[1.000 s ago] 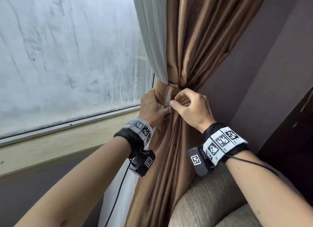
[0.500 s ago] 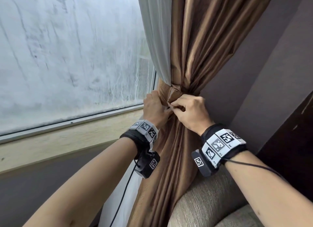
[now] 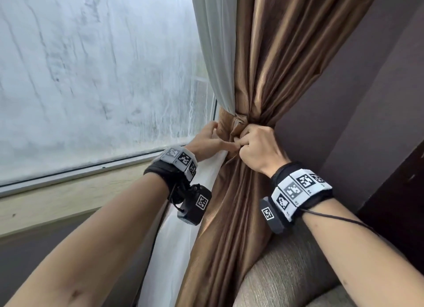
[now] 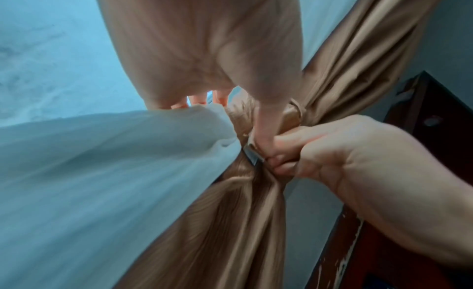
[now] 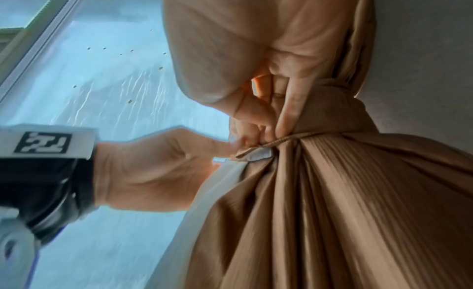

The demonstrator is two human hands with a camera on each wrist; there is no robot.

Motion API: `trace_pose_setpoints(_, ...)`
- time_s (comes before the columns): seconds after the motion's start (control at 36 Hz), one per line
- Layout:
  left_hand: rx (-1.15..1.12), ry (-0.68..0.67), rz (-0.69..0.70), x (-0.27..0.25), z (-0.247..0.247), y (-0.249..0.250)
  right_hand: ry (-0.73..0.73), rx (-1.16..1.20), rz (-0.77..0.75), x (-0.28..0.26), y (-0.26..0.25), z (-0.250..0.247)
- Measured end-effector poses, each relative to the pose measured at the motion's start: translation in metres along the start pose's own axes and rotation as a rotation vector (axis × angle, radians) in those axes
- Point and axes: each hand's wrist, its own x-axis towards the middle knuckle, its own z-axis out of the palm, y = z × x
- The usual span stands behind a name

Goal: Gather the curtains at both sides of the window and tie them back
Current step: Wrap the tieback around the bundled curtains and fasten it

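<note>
Pinching the tie-back [image 3: 236, 125] round the brown curtain [image 3: 270, 61], both hands' fingers [image 5: 286, 111] curled; no legible writing

A pale window sill [image 3: 68, 192] runs below the fogged window [image 3: 91, 77]; a grey cushion [image 3: 286, 272] sits lower right.

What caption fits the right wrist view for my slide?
Both hands, right hand and left hand, pinch the tieback band closed around the gathered brown curtain.
</note>
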Motion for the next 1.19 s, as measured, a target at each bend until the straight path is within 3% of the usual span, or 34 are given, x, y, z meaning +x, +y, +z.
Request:
trace_pose_setpoints(0.28, 0.200, 0.237, 0.142, -0.005, 0.020, -0.006, 0.311, 0.189, 0.003, -0.003, 0.000, -0.009)
trace_pose_setpoints(0.5, 0.228, 0.246, 0.171, -0.003, 0.022, -0.003, 0.412, 0.204, 0.162, 0.009, 0.006, -0.010)
trace_pose_setpoints(0.61, 0.223, 0.267, 0.184, -0.006, 0.021, -0.003, 0.414, 0.271, 0.199, 0.016, 0.007, -0.005)
trace_pose_setpoints(0.75, 0.245, 0.293, 0.204, -0.013, 0.022, -0.003, 0.326, 0.186, 0.230, 0.021, 0.000, -0.013)
trace_pose_setpoints(0.86, 0.256, 0.266, 0.120, -0.018, 0.018, -0.002, 0.309, 0.186, 0.283, 0.022, -0.003, -0.011)
trace_pose_setpoints(0.94, 0.168, 0.183, -0.003, -0.026, 0.007, 0.005, 0.401, 0.295, 0.288, 0.010, -0.022, -0.009)
trace_pose_setpoints(1.06, 0.121, 0.099, -0.048, -0.044, -0.014, 0.019, 0.486, 0.522, 0.286, -0.001, -0.058, -0.015)
trace_pose_setpoints(1.19, 0.097, 0.130, -0.025, -0.078, -0.052, 0.038, 0.343, 0.592, 0.199, 0.001, -0.115, -0.024)
